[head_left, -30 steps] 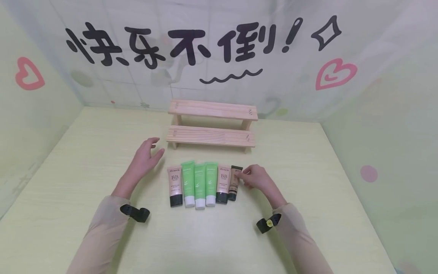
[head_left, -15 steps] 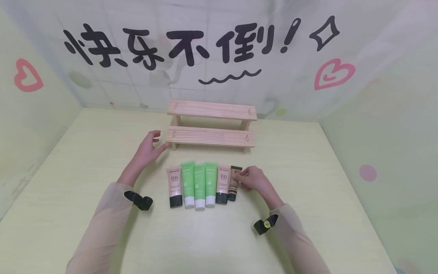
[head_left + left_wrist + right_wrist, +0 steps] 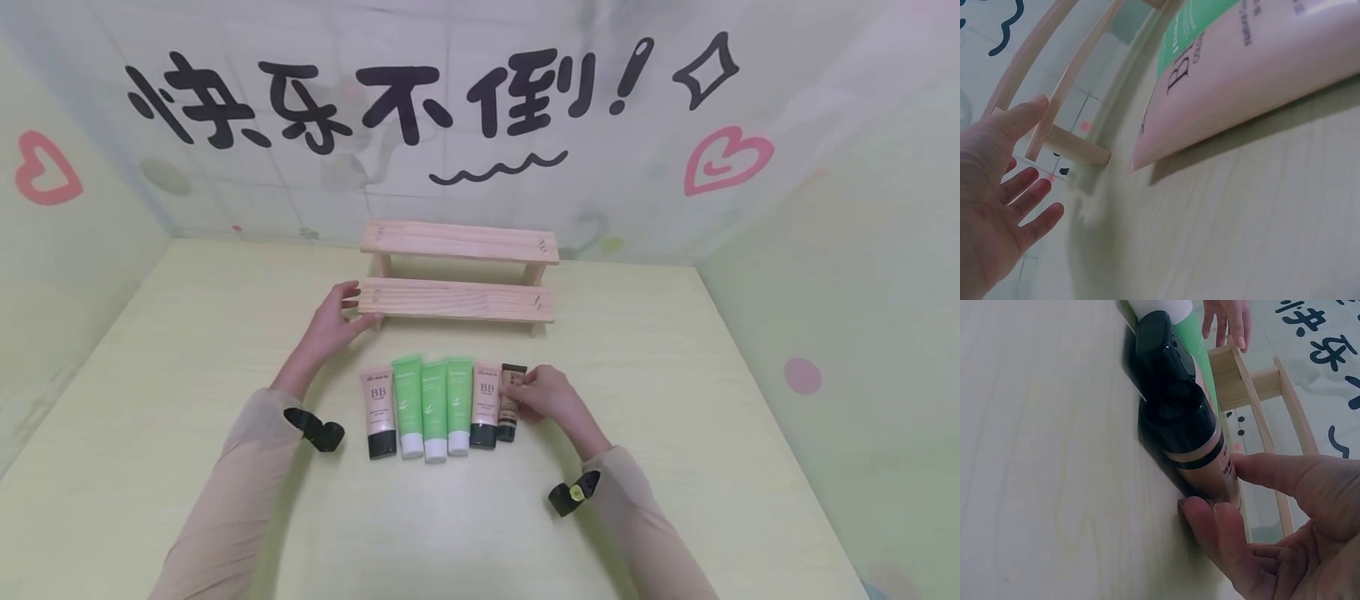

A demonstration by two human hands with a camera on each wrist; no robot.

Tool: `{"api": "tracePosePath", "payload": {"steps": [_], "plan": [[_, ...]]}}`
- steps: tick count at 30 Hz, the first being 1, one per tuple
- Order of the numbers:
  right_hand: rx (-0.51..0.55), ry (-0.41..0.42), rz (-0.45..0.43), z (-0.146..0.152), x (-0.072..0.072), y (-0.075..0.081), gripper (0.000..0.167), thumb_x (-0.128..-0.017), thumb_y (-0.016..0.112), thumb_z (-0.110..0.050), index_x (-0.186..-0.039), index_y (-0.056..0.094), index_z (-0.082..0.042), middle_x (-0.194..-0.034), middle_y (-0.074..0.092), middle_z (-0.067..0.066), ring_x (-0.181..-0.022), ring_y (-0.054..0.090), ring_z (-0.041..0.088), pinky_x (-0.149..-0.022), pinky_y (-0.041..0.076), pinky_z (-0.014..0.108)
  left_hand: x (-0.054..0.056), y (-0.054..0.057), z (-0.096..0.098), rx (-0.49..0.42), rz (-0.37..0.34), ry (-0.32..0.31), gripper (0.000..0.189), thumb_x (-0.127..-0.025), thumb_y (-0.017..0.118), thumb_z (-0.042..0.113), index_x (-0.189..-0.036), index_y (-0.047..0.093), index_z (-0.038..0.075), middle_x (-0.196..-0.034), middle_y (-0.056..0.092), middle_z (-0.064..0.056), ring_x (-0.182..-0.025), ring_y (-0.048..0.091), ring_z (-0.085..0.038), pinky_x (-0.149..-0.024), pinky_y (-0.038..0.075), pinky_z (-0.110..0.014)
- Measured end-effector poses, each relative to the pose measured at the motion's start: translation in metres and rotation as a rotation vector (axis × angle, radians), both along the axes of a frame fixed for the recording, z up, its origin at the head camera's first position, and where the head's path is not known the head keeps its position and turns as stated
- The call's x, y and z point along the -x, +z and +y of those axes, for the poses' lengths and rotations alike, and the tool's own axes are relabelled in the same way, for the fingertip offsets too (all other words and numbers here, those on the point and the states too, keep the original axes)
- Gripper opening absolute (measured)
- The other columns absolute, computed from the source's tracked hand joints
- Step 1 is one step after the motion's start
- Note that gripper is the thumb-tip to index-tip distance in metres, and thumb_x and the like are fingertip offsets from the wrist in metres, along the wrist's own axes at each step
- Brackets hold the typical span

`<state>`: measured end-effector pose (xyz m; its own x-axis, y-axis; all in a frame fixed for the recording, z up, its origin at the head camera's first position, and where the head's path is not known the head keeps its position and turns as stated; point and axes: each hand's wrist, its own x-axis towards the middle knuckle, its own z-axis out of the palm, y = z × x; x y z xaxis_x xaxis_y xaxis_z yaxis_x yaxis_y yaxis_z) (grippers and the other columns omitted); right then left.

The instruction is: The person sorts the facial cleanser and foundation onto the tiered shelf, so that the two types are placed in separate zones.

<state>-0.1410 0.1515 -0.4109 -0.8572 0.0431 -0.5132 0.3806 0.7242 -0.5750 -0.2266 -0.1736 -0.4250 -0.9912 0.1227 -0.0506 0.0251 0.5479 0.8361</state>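
Note:
My right hand has its thumb and fingers around the small brown tube with black ends, which lies at the right end of a row. Next to it lie a pink BB cream tube, several green tubes with white caps, and another pink BB cream tube. At the left end of the lower shelf of a two-step wooden rack is my left hand. Its fingers are spread and extended, the thumb at the shelf's edge in the left wrist view.
The rack's upper shelf stands behind the lower one, near the back wall with its black lettering. Side walls enclose the pale wooden table. A black strap device sits on each wrist.
My left hand has moved forward and right, up to the lower shelf's left end. My right hand stays at the brown tube, its fingers reaching further over it. The view has shifted slightly.

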Motion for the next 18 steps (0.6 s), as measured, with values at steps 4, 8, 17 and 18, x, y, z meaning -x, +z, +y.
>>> {"api": "tracePosePath", "payload": {"steps": [4,8,17,18], "plan": [[0.036,-0.011,-0.009,-0.0007,0.0001,-0.0022,0.036,-0.082,0.066,-0.033,-0.095,0.061,0.001,-0.07,0.065,0.009,-0.054,0.06,0.014,-0.049,0.052,0.023,0.0027,-0.0022,0.0023,0.0,-0.002,-0.005,0.082,-0.084,0.064,0.033,-0.144,0.017,0.004,-0.144,0.031,-0.022,-0.128,0.036,-0.038,-0.103,0.036,-0.05],[0.049,-0.018,-0.014,-0.001,0.0009,-0.0039,0.032,-0.082,0.065,-0.031,-0.091,0.06,-0.001,-0.067,0.065,0.009,-0.052,0.06,0.014,-0.048,0.052,0.023,0.005,-0.0044,0.0037,0.006,-0.014,-0.003,0.084,-0.083,0.064,0.037,-0.145,0.016,0.005,-0.145,0.03,-0.021,-0.129,0.036,-0.037,-0.103,0.037,-0.049],[0.042,-0.005,-0.001,-0.0017,0.0006,-0.0042,0.029,-0.083,0.064,-0.03,-0.087,0.059,-0.002,-0.065,0.064,0.009,-0.049,0.059,0.014,-0.046,0.051,0.023,0.0081,-0.0065,0.0067,0.029,-0.03,-0.003,0.086,-0.083,0.063,0.04,-0.146,0.016,0.006,-0.146,0.029,-0.02,-0.129,0.034,-0.036,-0.102,0.039,-0.048],[0.038,-0.004,0.003,-0.0017,0.0006,-0.004,0.028,-0.083,0.064,-0.03,-0.085,0.059,-0.002,-0.064,0.064,0.008,-0.049,0.058,0.013,-0.046,0.051,0.023,0.0083,-0.0065,0.007,0.031,-0.03,-0.002,0.086,-0.083,0.063,0.04,-0.146,0.016,0.006,-0.146,0.029,-0.02,-0.129,0.034,-0.036,-0.102,0.039,-0.048]]}}
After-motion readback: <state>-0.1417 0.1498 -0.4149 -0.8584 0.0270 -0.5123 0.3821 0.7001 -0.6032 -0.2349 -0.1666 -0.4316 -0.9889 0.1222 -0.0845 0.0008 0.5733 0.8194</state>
